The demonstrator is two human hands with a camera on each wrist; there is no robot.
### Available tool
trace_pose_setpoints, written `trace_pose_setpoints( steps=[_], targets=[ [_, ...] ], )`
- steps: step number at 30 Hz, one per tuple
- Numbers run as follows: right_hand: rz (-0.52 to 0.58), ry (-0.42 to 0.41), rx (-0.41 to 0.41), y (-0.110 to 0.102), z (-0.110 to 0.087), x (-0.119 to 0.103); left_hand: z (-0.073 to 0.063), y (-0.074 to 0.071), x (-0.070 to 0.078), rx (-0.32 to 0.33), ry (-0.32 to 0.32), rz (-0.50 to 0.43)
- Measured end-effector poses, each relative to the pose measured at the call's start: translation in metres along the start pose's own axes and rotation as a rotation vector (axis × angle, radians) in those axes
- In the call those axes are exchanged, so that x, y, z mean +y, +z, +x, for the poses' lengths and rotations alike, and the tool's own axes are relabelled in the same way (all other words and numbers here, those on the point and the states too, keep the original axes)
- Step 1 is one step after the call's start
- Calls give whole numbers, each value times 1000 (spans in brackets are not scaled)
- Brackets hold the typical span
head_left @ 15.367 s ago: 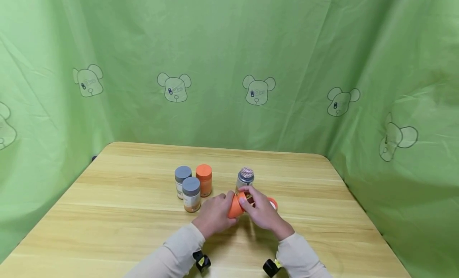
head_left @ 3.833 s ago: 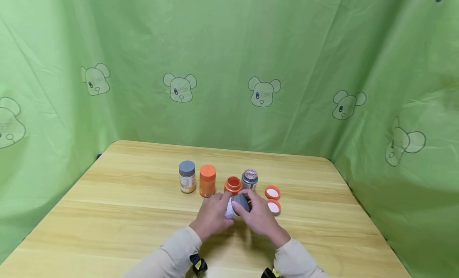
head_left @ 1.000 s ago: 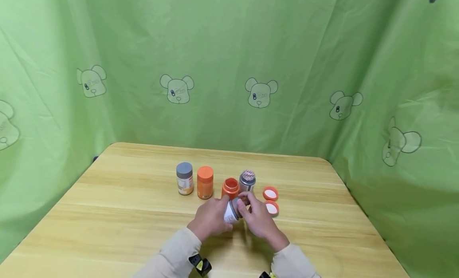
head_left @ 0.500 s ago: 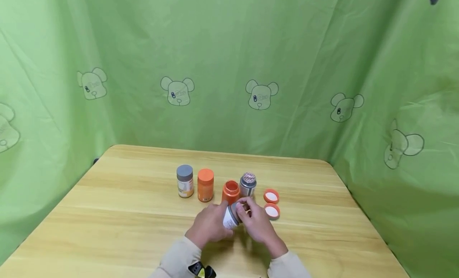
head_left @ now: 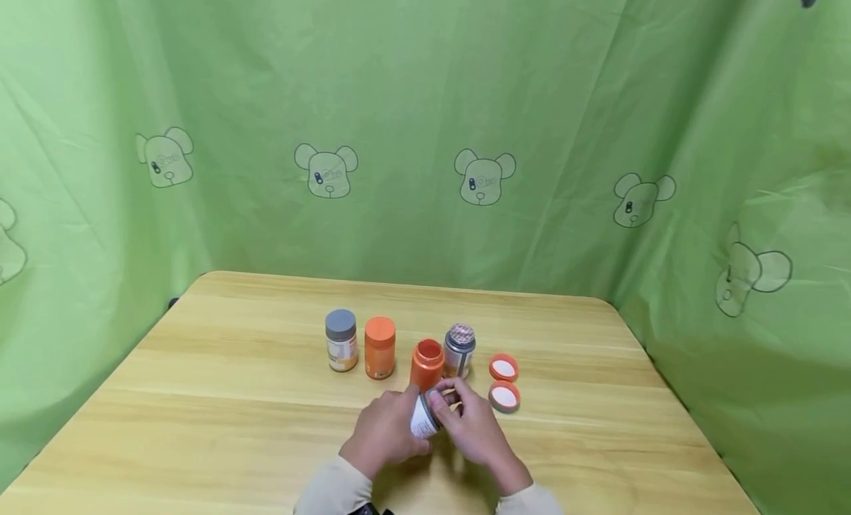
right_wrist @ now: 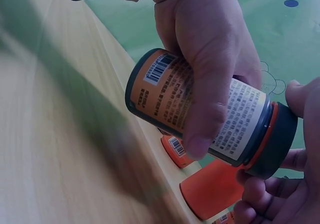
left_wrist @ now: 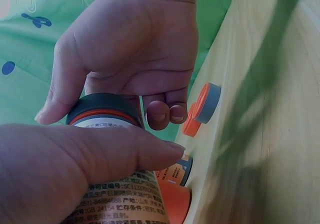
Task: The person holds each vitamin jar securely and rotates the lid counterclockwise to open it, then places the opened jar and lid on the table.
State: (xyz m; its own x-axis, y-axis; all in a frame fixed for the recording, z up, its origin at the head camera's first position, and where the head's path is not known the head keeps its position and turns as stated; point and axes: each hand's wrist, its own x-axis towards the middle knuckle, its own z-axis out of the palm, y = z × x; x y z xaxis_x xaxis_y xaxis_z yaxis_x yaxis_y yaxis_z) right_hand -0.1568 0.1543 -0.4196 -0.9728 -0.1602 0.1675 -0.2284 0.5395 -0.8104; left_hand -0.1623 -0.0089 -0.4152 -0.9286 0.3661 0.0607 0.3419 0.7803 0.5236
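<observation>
The left hand (head_left: 388,431) grips the labelled jar (head_left: 423,420), the right hand (head_left: 470,424) pinches its dark-grey lid (right_wrist: 278,141); judged light, rigid, slightly slippery, best held mid-label.

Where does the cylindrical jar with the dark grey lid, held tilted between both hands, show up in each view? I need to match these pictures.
Head: the cylindrical jar with the dark grey lid is in the lower middle.
Left wrist: the jar is left of centre, cut off by the bottom edge.
Right wrist: the jar slants across the middle.
Shared landmark: the left hand, gripping the jar's body.
</observation>
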Motion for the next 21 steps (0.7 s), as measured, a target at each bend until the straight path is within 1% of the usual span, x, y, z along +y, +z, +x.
trace_pose_setpoints(
  steps=[5,11,16,21],
  targets=[
    [31,23,-1,1,-2,2,-1,2,-2,11,-13,-17],
    [131,54,35,3,-6,4,-2,7,-2,48,-26,-86],
    [183,34,73,4,-8,5,-2,8,-1,76,-9,-136],
    [220,20,93,5,-10,6,-5,6,0,93,1,-131]
  ],
)
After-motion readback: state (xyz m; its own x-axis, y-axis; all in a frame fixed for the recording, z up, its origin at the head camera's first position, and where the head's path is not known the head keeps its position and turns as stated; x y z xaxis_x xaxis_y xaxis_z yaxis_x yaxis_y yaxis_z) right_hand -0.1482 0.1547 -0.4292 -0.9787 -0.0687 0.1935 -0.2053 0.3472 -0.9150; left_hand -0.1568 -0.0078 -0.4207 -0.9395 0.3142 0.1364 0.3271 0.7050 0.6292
